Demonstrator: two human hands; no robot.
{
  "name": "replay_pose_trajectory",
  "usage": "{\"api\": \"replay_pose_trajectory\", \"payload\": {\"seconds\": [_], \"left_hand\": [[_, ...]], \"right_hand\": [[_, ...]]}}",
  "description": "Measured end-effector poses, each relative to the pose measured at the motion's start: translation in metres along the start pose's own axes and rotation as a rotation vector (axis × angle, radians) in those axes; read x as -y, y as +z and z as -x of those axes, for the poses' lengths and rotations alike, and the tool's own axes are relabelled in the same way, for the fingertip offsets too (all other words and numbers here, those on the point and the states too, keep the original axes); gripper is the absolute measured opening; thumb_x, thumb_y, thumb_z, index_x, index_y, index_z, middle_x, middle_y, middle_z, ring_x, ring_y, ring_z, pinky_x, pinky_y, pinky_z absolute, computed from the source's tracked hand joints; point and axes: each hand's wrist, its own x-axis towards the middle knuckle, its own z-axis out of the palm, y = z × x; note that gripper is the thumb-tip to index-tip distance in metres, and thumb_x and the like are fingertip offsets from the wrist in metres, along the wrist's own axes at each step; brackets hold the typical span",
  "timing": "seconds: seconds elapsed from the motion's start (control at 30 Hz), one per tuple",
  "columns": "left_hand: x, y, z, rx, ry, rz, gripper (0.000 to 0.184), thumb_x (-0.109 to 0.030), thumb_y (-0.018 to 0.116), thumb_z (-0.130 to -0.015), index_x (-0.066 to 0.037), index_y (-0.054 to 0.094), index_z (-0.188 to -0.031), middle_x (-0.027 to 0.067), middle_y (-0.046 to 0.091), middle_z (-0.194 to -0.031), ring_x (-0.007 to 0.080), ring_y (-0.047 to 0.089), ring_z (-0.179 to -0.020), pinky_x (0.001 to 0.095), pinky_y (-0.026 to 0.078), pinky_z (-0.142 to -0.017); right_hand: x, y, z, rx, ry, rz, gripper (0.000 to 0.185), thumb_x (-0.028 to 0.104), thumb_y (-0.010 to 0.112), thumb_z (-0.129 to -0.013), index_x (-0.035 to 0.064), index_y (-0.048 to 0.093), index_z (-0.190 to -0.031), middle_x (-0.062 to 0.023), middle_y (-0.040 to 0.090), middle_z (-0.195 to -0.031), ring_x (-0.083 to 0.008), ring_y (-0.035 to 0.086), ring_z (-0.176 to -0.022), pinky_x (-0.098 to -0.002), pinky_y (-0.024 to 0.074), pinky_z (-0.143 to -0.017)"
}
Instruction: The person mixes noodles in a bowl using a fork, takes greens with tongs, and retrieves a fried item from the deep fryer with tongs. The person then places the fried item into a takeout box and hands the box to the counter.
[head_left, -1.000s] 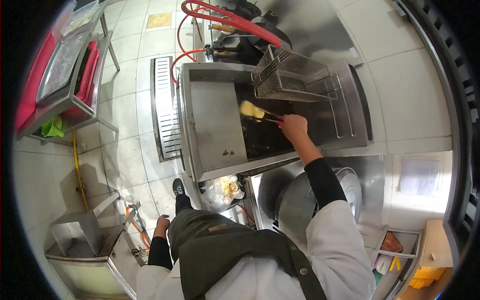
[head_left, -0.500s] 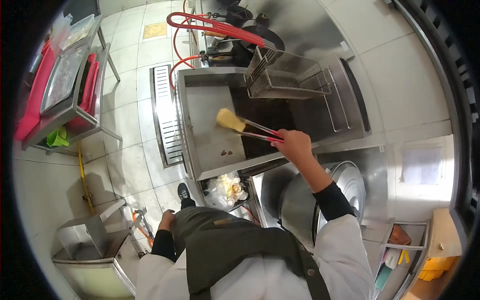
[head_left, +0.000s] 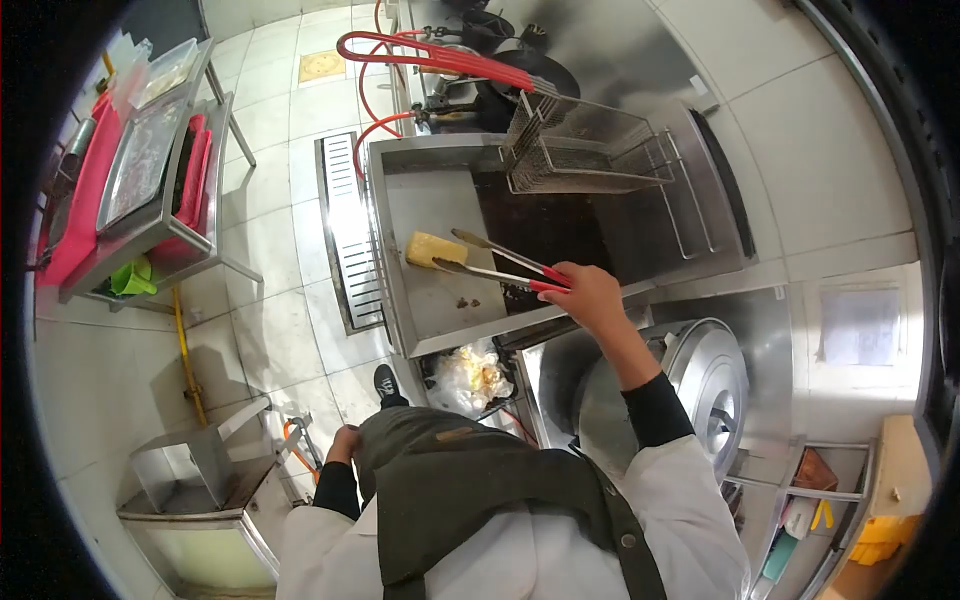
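My right hand (head_left: 590, 298) is closed on the red grips of metal tongs (head_left: 505, 262) over the fryer. The tongs' tips are apart, beside a yellow block of food (head_left: 435, 250) that lies on the fryer's flat metal plate (head_left: 425, 205). Dark crumbs (head_left: 467, 302) lie on the plate nearer to me. To the plate's right is the dark oil well (head_left: 550, 225), with a wire basket (head_left: 595, 165) at its far side. My left hand (head_left: 344, 441) hangs low by the apron, and its fingers are too small to make out.
Black pans (head_left: 540, 85) stand beyond the fryer, near the basket's red handle (head_left: 430, 58). A large lidded pot (head_left: 712, 395) is at the right, and a bag of scraps (head_left: 468, 380) sits below the fryer. A rack with trays (head_left: 140, 150) stands at the left.
The tongs and the yellow food have moved left from over the dark well onto the metal plate. The tongs have opened, and the food is out of their tips.
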Motion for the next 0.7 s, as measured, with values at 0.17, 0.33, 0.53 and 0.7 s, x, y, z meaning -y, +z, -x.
{"api": "replay_pose_trajectory", "payload": {"seconds": [0.17,0.33,0.53,0.7], "left_hand": [[0.011,0.002,0.005,-0.036,0.01,-0.068,0.028,-0.011,0.062,-0.07,-0.005,0.069,-0.097,0.0166,0.068,-0.093,0.0286,0.066,-0.088,0.0354,0.05,-0.078],[0.028,0.014,-0.032,0.0,-0.026,0.083,0.037,-0.007,0.059,-0.069,-0.005,0.066,-0.105,0.018,0.067,-0.1,0.029,0.064,-0.094,0.0351,0.05,-0.081],[0.014,0.017,-0.033,-0.047,0.077,0.03,0.04,-0.002,0.056,-0.068,-0.006,0.065,-0.107,0.02,0.065,-0.102,0.0297,0.063,-0.097,0.0355,0.05,-0.082],[-0.013,0.003,0.01,-0.075,-0.044,0.084,0.038,-0.002,0.055,-0.07,-0.006,0.065,-0.107,0.0196,0.065,-0.105,0.0303,0.061,-0.1,0.036,0.049,-0.085]], "right_hand": [[-0.002,0.012,-0.018,-0.069,-0.149,0.099,0.043,0.042,0.075,-0.066,0.0141,0.063,-0.096,-0.0096,0.064,-0.072,-0.03,0.063,-0.072,-0.0413,0.0478,-0.061],[-0.002,-0.001,-0.03,-0.039,-0.174,0.08,0.044,0.043,0.075,-0.064,0.0142,0.063,-0.095,-0.0096,0.064,-0.073,-0.0298,0.064,-0.074,-0.0409,0.0483,-0.062],[-0.005,0.016,-0.042,-0.005,-0.197,0.097,0.047,0.047,0.075,-0.064,0.0159,0.065,-0.098,-0.009,0.066,-0.078,-0.0296,0.064,-0.076,-0.0406,0.049,-0.065],[-0.008,0.051,-0.049,-0.013,-0.205,0.093,0.047,0.053,0.069,-0.068,0.0169,0.065,-0.097,-0.0091,0.065,-0.076,-0.0293,0.064,-0.075,-0.0412,0.0491,-0.064]]}}
